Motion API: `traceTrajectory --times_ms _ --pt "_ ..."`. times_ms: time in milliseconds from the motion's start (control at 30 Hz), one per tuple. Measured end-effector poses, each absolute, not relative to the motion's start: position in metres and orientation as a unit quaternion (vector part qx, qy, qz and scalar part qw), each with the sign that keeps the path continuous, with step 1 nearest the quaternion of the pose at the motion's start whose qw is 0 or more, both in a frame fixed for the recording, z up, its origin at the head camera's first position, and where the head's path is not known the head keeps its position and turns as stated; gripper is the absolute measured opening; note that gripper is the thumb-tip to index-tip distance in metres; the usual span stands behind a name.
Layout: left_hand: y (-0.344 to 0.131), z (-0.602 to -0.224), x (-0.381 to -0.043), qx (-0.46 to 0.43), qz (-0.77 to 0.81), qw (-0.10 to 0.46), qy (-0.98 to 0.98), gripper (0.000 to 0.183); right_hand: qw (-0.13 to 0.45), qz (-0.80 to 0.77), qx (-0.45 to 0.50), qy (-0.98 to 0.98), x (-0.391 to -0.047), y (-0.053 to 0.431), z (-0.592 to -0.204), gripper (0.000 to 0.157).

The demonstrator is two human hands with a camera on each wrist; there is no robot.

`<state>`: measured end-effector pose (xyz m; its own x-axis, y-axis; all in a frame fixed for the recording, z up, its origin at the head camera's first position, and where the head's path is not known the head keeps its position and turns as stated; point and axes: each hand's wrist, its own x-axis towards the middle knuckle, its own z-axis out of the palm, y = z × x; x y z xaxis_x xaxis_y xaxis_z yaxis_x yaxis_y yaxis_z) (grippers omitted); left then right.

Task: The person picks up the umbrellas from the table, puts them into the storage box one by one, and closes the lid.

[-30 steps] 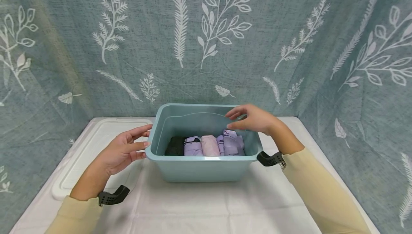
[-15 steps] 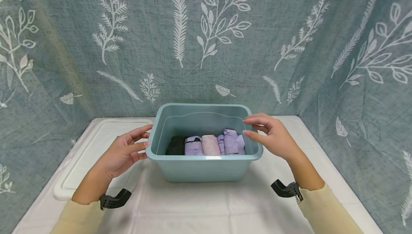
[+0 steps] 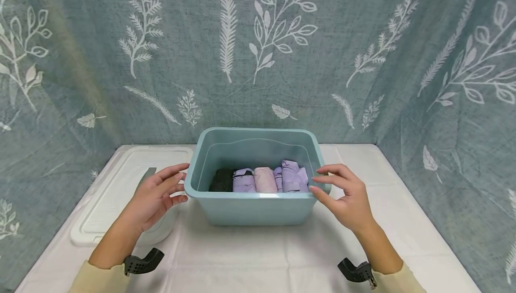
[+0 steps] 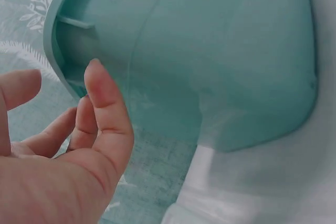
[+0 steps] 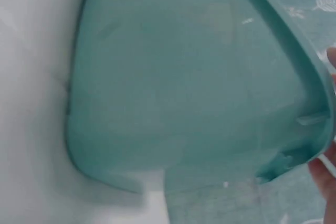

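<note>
A blue-green plastic bin (image 3: 258,211) stands upright on the white-covered table. Inside lie rolled pieces of cloth: a black roll (image 3: 221,181), a lilac roll (image 3: 243,182), a pink roll (image 3: 265,181) and more lilac rolls (image 3: 293,177) at the right. My left hand (image 3: 155,196) is at the bin's left rim, fingers loosely bent; the left wrist view shows its thumb apart from the fingers beside the bin's outer wall. Over the right rim, my right hand (image 3: 346,196) spreads its fingers and thumb. Only parts of its fingers (image 5: 323,174) show in the right wrist view.
A white lid (image 3: 101,203) lies flat on the table at the left, partly behind my left hand. A small grey strip (image 3: 147,175) shows above that hand. Blue-green curtains (image 3: 225,105) with white leaf prints stand around the table's back and sides.
My right hand has moved from above the bin's inside out to its right rim, and lower. My left hand has stayed near the left rim. Bin and rolls look the same.
</note>
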<state>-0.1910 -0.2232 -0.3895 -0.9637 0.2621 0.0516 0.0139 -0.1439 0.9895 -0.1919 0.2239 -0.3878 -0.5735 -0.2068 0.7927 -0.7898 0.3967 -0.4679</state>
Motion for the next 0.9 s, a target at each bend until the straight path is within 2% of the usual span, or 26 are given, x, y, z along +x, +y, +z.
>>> traceTrajectory --times_ms 133,267,367,633,900 --pt "-0.229 -0.396 -0.186 0.095 0.751 0.067 0.65 0.025 0.37 0.449 0.343 -0.737 -0.192 0.222 -0.398 0.033" --pt "-0.237 -0.405 -0.182 0.073 0.74 0.059 0.667 0.021 0.401 0.45 0.368 -0.708 -0.191 0.221 -0.404 0.021" --pt "-0.244 -0.41 -0.18 0.05 0.716 0.057 0.694 0.021 0.42 0.45 0.393 -0.683 -0.191 0.22 -0.406 0.02" --pt "-0.256 -0.419 -0.181 0.015 0.585 0.032 0.81 0.05 0.463 0.413 0.418 -0.663 -0.191 0.216 -0.408 0.022" --pt "-0.265 -0.422 -0.186 0.021 0.506 0.026 0.862 0.053 0.492 0.395 0.413 -0.657 -0.19 0.215 -0.408 0.023"
